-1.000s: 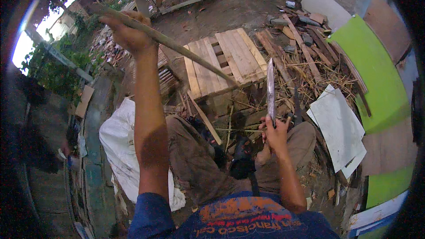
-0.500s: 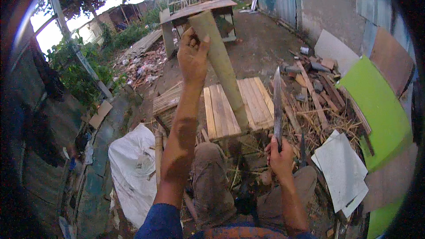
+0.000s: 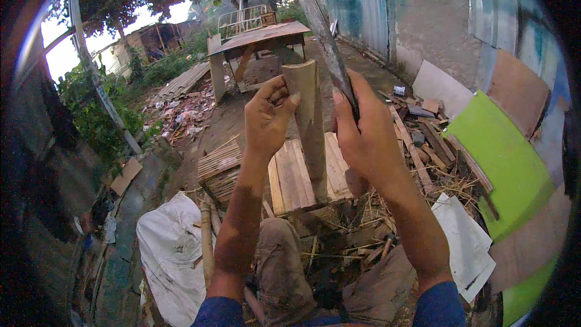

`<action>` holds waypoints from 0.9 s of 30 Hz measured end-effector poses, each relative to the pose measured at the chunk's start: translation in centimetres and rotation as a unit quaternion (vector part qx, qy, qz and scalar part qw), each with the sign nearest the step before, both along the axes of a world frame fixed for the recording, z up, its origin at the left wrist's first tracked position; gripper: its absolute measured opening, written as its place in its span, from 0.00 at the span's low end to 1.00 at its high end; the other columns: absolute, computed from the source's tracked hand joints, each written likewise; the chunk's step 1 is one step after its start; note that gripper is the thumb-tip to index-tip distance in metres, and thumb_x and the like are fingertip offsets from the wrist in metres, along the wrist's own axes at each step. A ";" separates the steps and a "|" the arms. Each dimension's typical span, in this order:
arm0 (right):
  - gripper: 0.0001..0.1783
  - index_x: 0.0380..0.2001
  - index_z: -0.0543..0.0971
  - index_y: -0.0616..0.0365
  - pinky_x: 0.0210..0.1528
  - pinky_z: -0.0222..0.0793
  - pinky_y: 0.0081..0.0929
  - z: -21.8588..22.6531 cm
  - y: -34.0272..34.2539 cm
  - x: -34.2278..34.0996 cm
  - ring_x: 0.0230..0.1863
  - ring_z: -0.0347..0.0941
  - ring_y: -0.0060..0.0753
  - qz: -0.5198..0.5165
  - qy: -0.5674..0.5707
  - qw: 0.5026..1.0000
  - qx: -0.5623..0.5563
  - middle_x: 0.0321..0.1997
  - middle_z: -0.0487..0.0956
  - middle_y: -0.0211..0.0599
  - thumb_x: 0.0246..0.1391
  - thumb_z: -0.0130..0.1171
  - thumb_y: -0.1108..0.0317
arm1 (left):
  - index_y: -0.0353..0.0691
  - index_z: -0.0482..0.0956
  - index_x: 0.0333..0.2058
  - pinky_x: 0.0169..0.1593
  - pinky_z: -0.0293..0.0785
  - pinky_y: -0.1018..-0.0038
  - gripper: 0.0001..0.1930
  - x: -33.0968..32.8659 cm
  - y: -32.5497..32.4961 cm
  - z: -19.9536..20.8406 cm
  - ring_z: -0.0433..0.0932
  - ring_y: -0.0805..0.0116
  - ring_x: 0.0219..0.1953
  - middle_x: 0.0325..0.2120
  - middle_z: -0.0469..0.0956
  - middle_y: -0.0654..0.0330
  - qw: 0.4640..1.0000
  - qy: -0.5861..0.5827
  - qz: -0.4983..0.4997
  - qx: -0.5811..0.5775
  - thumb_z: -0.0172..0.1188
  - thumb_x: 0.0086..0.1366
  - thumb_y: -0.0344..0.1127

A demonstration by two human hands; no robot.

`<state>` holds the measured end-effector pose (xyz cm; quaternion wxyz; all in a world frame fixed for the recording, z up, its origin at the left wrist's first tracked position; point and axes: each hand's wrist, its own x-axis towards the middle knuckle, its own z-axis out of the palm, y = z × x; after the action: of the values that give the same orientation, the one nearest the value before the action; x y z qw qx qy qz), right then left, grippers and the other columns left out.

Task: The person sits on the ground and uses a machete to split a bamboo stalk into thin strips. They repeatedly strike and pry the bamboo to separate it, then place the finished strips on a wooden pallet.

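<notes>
A split length of bamboo (image 3: 311, 127) stands nearly upright, its lower end on a low bench of wooden slats (image 3: 292, 175). My left hand (image 3: 267, 122) grips it near the top, thumb and curled fingers at its left edge. Just to the right, my right hand (image 3: 370, 130) is closed on a long knife (image 3: 325, 30), held above the bench. The dark blade points up and leans left, its tip near the top edge of the view. The knife's handle is mostly hidden in my fist.
A white sack (image 3: 172, 248) lies left of my knees, with bamboo poles (image 3: 207, 242) beside it. Scrap wood (image 3: 433, 145), white sheets (image 3: 463, 245) and a lime-green board (image 3: 508, 163) fill the right. Farther off stands a wooden table (image 3: 263, 39).
My right hand has risen from beside my knee, bringing the knife up close to the bamboo. The bamboo's top and my left hand have come lower, and the bamboo stands more upright.
</notes>
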<state>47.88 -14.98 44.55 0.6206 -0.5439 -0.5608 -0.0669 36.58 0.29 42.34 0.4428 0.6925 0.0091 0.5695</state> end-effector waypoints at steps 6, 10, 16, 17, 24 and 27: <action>0.18 0.54 0.70 0.63 0.41 0.70 0.55 1.7 0.4 0.3 0.39 0.75 0.69 0.008 -0.023 0.999 -0.026 0.34 0.79 0.63 0.64 0.47 0.66 | 0.28 0.69 0.56 0.53 0.75 0.71 0.23 0.2 -0.1 -0.1 0.76 0.67 0.51 0.49 0.77 0.52 0.999 -0.005 -0.035 0.003 0.62 0.63 0.24; 0.16 0.52 0.71 0.63 0.34 0.68 0.40 1.7 0.9 0.6 0.29 0.72 0.43 -0.015 -0.047 0.998 -0.029 0.26 0.76 0.46 0.65 0.48 0.67 | 0.26 0.72 0.54 0.53 0.73 0.74 0.18 0.4 -0.5 -0.1 0.77 0.71 0.49 0.46 0.79 0.54 0.999 -0.014 -0.031 0.017 0.59 0.65 0.23; 0.12 0.40 0.74 0.64 0.35 0.67 0.49 2.7 0.2 0.7 0.31 0.74 0.55 -0.023 -0.053 0.995 -0.085 0.26 0.77 0.54 0.64 0.49 0.65 | 0.26 0.72 0.54 0.53 0.73 0.74 0.19 -0.1 -1.1 0.1 0.77 0.71 0.48 0.46 0.80 0.54 1.000 0.008 0.005 0.027 0.60 0.65 0.23; 0.12 0.37 0.74 0.64 0.37 0.68 0.56 2.9 0.0 0.8 0.34 0.76 0.66 -0.023 -0.052 0.994 -0.094 0.28 0.78 0.60 0.64 0.49 0.65 | 0.25 0.72 0.54 0.53 0.73 0.74 0.19 -0.1 -1.4 0.3 0.77 0.71 0.48 0.46 0.80 0.54 0.999 0.015 0.017 0.033 0.60 0.65 0.23; 0.15 0.33 0.75 0.65 0.36 0.67 0.55 3.4 -0.4 1.1 0.33 0.75 0.67 -0.023 -0.051 0.993 -0.105 0.28 0.78 0.60 0.64 0.49 0.63 | 0.26 0.71 0.55 0.51 0.75 0.72 0.21 0.8 -0.9 -0.6 0.78 0.68 0.48 0.46 0.80 0.53 0.999 -0.016 -0.022 0.017 0.62 0.64 0.25; 0.15 0.32 0.75 0.65 0.35 0.67 0.55 3.2 -0.5 1.9 0.32 0.74 0.67 -0.022 -0.070 0.993 -0.096 0.27 0.77 0.60 0.64 0.49 0.63 | 0.26 0.72 0.54 0.52 0.73 0.75 0.19 0.8 -1.3 -0.3 0.77 0.71 0.48 0.45 0.80 0.54 1.000 -0.007 -0.017 0.017 0.60 0.65 0.23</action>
<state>49.82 -15.44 47.79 0.5229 -0.6071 -0.5950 -0.0640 37.42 -1.02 42.02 0.4406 0.6962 -0.0159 0.5665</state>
